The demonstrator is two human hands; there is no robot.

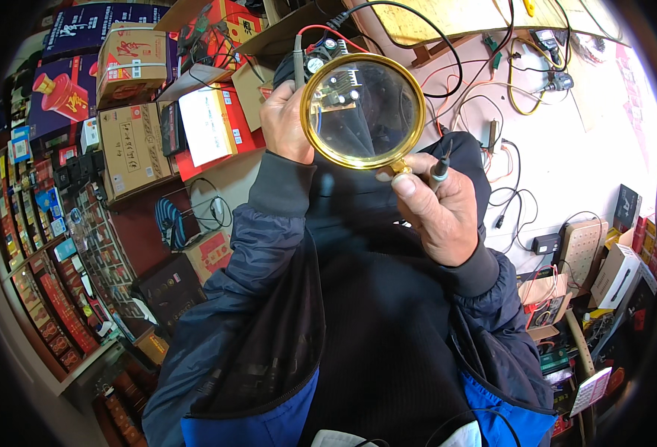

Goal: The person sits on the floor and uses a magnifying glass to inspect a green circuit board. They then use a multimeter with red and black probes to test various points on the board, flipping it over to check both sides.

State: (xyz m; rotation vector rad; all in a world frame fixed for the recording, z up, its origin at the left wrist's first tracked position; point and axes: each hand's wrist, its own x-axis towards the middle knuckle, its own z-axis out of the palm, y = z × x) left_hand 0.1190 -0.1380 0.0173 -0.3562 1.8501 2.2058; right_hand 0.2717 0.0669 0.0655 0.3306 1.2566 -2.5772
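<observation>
My right hand [444, 212] is closed on the short handle of a gold-rimmed magnifying glass [377, 119]. A dark pen-shaped probe [440, 167] is held in the same hand, its thin tip pointing up. My left hand [287, 123] is closed around a grey test probe [298, 63] with a red wire at its top, just left of the lens. Behind the glass, a circuit board [331, 49] with round components shows above the rim and partly through the lens. The lens hides part of my left fingers, so I cannot tell whether they also touch the board.
A yellowish tabletop [432, 18] spans the top. Tangled cables and clip leads [485, 89] lie to the right. Stacked cartons [131, 145] and a red box with a white sheet [205, 127] stand on the left. An open cardboard box [544, 302] sits at the lower right.
</observation>
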